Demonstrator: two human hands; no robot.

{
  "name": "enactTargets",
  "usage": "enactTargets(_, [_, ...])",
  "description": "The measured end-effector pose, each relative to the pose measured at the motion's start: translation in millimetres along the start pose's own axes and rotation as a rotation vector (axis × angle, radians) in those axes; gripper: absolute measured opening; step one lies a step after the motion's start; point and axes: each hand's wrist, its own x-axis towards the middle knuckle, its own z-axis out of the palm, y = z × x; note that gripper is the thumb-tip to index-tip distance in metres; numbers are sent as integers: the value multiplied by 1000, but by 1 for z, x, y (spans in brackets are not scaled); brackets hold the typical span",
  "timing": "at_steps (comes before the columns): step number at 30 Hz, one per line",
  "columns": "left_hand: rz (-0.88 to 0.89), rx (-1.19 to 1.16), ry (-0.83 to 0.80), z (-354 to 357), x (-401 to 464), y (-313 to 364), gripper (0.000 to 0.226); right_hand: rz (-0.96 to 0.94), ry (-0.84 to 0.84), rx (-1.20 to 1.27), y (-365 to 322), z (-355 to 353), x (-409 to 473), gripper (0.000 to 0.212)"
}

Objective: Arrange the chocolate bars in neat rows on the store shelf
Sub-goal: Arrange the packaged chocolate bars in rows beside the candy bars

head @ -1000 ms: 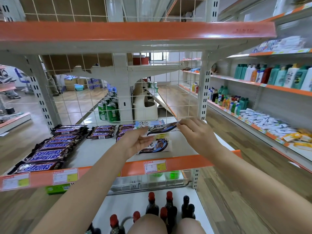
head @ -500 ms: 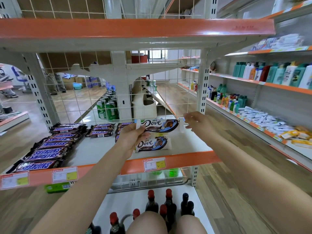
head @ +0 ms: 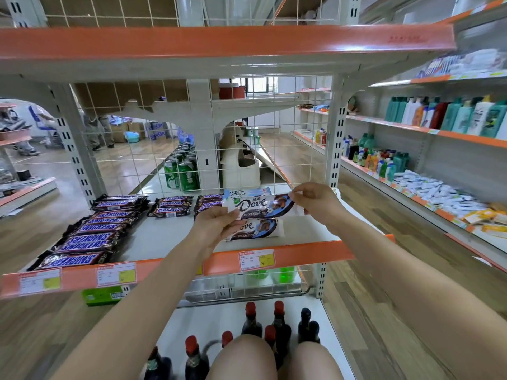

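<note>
A white and dark Dove chocolate bar (head: 260,205) hangs just above the grey shelf (head: 164,231), held flat by both ends. My left hand (head: 214,224) pinches its left end and my right hand (head: 315,202) pinches its right end. A second Dove bar (head: 260,229) lies on the shelf right below it, partly hidden by my left hand. A third Dove bar (head: 247,192) lies behind, by the wire back. Brown Snickers bars (head: 87,239) lie in a row on the left, with more Snickers bars (head: 171,206) at the back middle.
The shelf has an orange front lip (head: 279,256) with price tags and a wire grid back (head: 247,160). An upper shelf (head: 219,42) hangs overhead. Dark bottles (head: 277,322) stand on the lower shelf. Green cans (head: 183,174) sit behind the grid.
The held Dove bar has come down slightly toward the shelf and levelled out, and my right hand has closed on its right end again after being just off it.
</note>
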Motion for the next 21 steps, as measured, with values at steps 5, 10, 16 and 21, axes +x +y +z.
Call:
enactTargets(5, [65,73,33,-4,-7,3,10,-19,-5,-21,-1,7,-1,7])
enactTargets(10, [77,73,45,-5,-12,7,13,-23,-13,-18,-3,9,0,5])
enactTargets(16, [44,24,78,-11,-13,4,16,109,-46,77,3,16,0,11])
enactTargets(21, [45,124,74,-18,-11,-3,16,112,-45,9,17,25,-3,21])
